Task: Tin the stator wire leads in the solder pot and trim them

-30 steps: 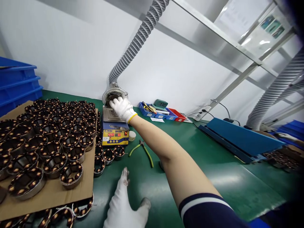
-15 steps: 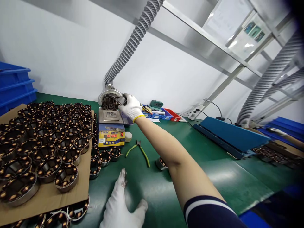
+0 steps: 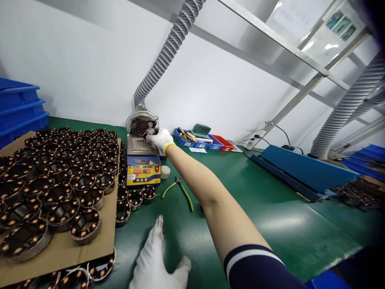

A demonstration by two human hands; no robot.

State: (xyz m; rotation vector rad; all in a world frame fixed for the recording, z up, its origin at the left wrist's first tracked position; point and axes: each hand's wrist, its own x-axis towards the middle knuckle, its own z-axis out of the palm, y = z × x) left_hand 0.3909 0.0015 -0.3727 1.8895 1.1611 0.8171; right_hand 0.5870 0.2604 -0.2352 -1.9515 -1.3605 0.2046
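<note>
My right hand (image 3: 160, 139), in a white glove, reaches far over the green bench and is closed on a small wound stator (image 3: 150, 132). It holds the stator over the metal top of the yellow-and-blue solder pot (image 3: 142, 169), just in front of the round fume-extractor intake (image 3: 140, 123). My left hand (image 3: 156, 261), also gloved, lies flat with fingers spread on the green mat (image 3: 270, 216) near the front edge, holding nothing.
A cardboard sheet (image 3: 78, 253) at left carries several copper-wound stators (image 3: 63, 176); more stand by the solder pot. Green-handled cutters (image 3: 180, 188) lie on the mat. Blue crates (image 3: 21, 108) are stacked far left, small parts bins (image 3: 201, 140) at the back, a blue tray (image 3: 303, 172) at right.
My right hand swung from the intake out to the right, then came back left and down over the solder pot's top. My left hand stayed flat.
</note>
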